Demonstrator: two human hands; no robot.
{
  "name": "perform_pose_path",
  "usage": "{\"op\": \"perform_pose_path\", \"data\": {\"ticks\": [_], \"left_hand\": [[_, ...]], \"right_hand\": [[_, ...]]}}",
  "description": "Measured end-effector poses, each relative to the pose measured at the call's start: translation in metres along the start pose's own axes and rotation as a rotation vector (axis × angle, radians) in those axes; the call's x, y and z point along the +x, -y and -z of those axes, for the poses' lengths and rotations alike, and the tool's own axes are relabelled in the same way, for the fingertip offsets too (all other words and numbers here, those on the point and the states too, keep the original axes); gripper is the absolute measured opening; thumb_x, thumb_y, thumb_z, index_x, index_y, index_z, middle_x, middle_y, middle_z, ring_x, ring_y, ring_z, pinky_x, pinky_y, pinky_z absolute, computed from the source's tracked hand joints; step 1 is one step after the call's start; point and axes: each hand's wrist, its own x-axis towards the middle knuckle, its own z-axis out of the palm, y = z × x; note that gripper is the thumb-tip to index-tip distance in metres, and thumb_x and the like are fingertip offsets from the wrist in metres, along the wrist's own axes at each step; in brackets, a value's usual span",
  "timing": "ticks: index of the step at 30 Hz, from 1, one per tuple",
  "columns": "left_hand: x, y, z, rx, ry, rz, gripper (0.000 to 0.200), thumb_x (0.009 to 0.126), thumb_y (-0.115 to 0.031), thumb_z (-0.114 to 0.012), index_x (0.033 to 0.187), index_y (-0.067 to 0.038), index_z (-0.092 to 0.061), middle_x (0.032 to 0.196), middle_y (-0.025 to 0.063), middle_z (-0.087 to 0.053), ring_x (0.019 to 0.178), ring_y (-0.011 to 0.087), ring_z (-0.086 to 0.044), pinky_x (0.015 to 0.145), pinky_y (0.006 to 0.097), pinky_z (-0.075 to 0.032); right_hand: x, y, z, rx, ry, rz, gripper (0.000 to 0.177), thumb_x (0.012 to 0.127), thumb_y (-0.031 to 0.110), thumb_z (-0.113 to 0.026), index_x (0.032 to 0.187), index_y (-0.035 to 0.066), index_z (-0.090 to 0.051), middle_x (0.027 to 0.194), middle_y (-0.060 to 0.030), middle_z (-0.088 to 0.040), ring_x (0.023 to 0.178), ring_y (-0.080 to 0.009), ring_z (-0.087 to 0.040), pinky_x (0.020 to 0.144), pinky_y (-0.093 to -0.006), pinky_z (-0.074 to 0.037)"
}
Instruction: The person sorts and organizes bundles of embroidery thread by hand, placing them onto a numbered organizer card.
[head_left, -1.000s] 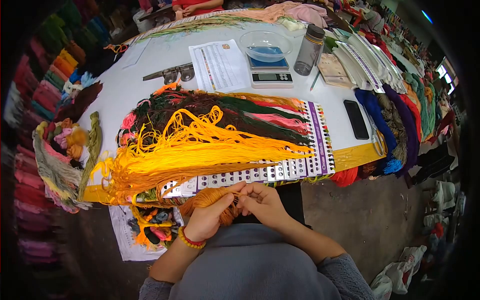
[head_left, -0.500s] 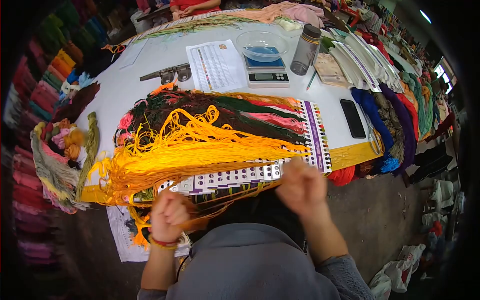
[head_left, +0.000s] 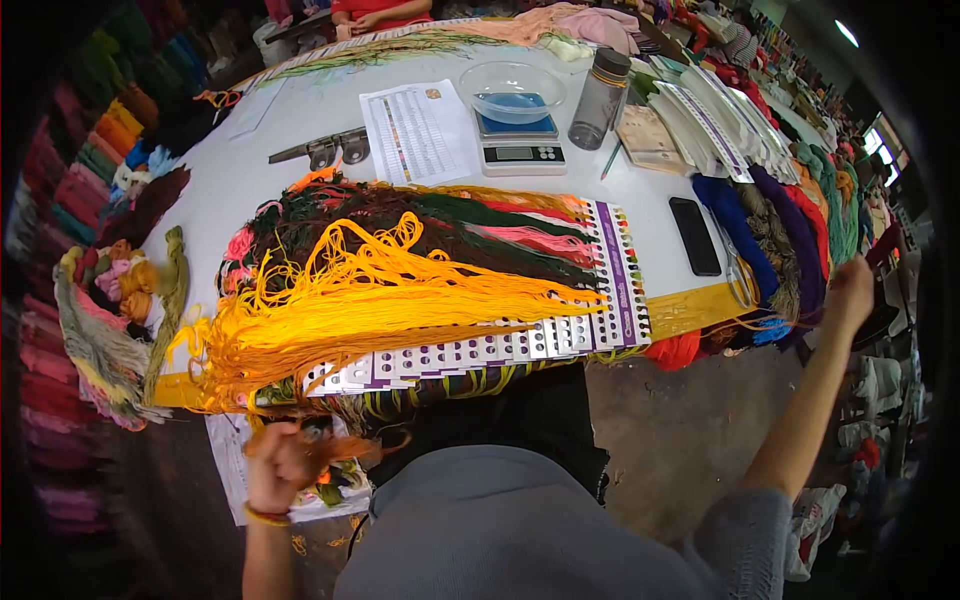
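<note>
My left hand is closed around a bundle of brown-orange thread, low in front of the table's near edge. My right hand is stretched far out to the right, its fingers pressed together. A thin brownish strand runs near it, across the table's right corner; its exact hold is blurred. Between the hands lie yellow-orange threads, fanned out over dark, green and pink threads. Their right ends reach a white and purple punched card. More punched cards overlap in a row along the near edge.
A phone and scissors lie at the right. Behind the threads are a scale with a clear bowl, a bottle and a printed sheet. Thread skeins hang at the left. Another person's hands show at the far side.
My right hand has swung from the cards far out to the right. My left hand has moved down and left, still closed on the brown-orange thread.
</note>
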Motion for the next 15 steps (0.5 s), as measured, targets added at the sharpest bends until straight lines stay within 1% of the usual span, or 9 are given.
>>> {"op": "perform_pose_path", "data": {"ticks": [1,2,3,4,6,8,9,10,15], "left_hand": [[0.009,0.013,-0.018,-0.113,0.145,0.156,0.021,0.089,-0.025,-0.045,0.09,-0.006,-0.055,0.051,-0.0068,-0.03,0.04,0.0038,-0.024,0.036,0.0188,-0.019],[0.015,0.023,-0.042,-0.102,0.203,0.233,0.023,0.09,-0.025,-0.044,0.092,-0.005,-0.055,0.052,-0.0059,-0.031,0.042,0.0048,-0.027,0.038,0.0186,-0.022],[0.022,0.032,-0.066,-0.09,0.287,0.286,0.025,0.09,-0.027,-0.044,0.094,-0.004,-0.054,0.055,-0.004,-0.036,0.044,0.0062,-0.03,0.039,0.0195,-0.023],[0.032,0.042,-0.087,-0.066,0.347,0.329,0.027,0.09,-0.028,-0.044,0.094,-0.003,-0.055,0.057,-0.0018,-0.039,0.045,0.0079,-0.032,0.039,0.0204,-0.025],[0.044,0.042,-0.138,0.044,0.487,0.27,0.027,0.089,-0.026,-0.046,0.1,-0.004,-0.056,0.073,0.0042,-0.054,0.057,0.0112,-0.05,0.042,0.0183,-0.031],[0.057,0.042,-0.18,0.085,0.521,0.331,0.026,0.089,-0.025,-0.047,0.102,-0.004,-0.055,0.087,0.0062,-0.058,0.074,0.0125,-0.057,0.045,0.0172,-0.032],[0.065,0.045,-0.195,0.13,0.558,0.321,0.026,0.088,-0.025,-0.048,0.103,-0.005,-0.055,0.093,0.0071,-0.059,0.08,0.0134,-0.058,0.046,0.0171,-0.034],[0.073,0.05,-0.206,0.134,0.56,0.319,0.026,0.088,-0.025,-0.048,0.103,-0.005,-0.055,0.093,0.0071,-0.059,0.08,0.0134,-0.058,0.046,0.0171,-0.034],[0.108,0.081,-0.236,0.41,0.482,0.291,0.031,0.086,-0.029,-0.052,0.108,-0.006,-0.053,0.097,0.0058,-0.059,0.088,0.0135,-0.058,0.048,0.0178,-0.036]], "right_hand": [[-0.034,0.05,-0.032,0.172,0.118,-0.132,0.018,0.086,0.02,-0.048,0.08,0.006,-0.056,0.072,-0.002,-0.051,0.062,-0.0107,-0.047,0.058,-0.0245,-0.039],[-0.073,0.099,-0.057,0.056,0.313,-0.145,0.018,0.086,0.02,-0.048,0.082,0.005,-0.056,0.073,-0.001,-0.051,0.065,-0.0096,-0.048,0.058,-0.0243,-0.039],[-0.113,0.102,-0.084,0.173,0.402,-0.16,0.017,0.086,0.018,-0.047,0.083,0.004,-0.056,0.074,-0.0012,-0.052,0.066,-0.0095,-0.048,0.06,-0.025,-0.04],[-0.158,0.107,-0.106,0.312,0.624,-0.372,0.011,0.085,0.013,-0.049,0.086,0.004,-0.056,0.075,-0.0014,-0.054,0.067,-0.0092,-0.049,0.062,-0.0255,-0.041],[-0.216,0.168,-0.133,0.225,0.964,-0.061,0.012,0.079,0.003,-0.054,0.09,0.001,-0.055,0.077,-0.0049,-0.056,0.068,-0.0108,-0.053,0.063,-0.0247,-0.044],[-0.262,0.183,-0.151,0.268,1.079,-0.084,0.019,0.074,0.008,-0.061,0.09,0.001,-0.053,0.076,-0.009,-0.054,0.067,-0.0167,-0.056,0.06,-0.0281,-0.046],[-0.273,0.185,-0.158,0.184,1.03,0.215,0.022,0.072,0.011,-0.062,0.089,0.001,-0.053,0.077,-0.0117,-0.054,0.067,-0.0235,-0.057,0.061,-0.0328,-0.046],[-0.278,0.188,-0.159,0.078,1.054,0.272,0.022,0.071,0.013,-0.062,0.087,0.002,-0.053,0.081,-0.0151,-0.054,0.071,-0.0288,-0.057,0.063,-0.0365,-0.046],[-0.271,0.182,-0.158,0.049,1.045,0.29,0.019,0.072,0.013,-0.059,0.086,0.001,-0.052,0.08,-0.015,-0.055,0.071,-0.0319,-0.056,0.063,-0.0384,-0.045]]}}
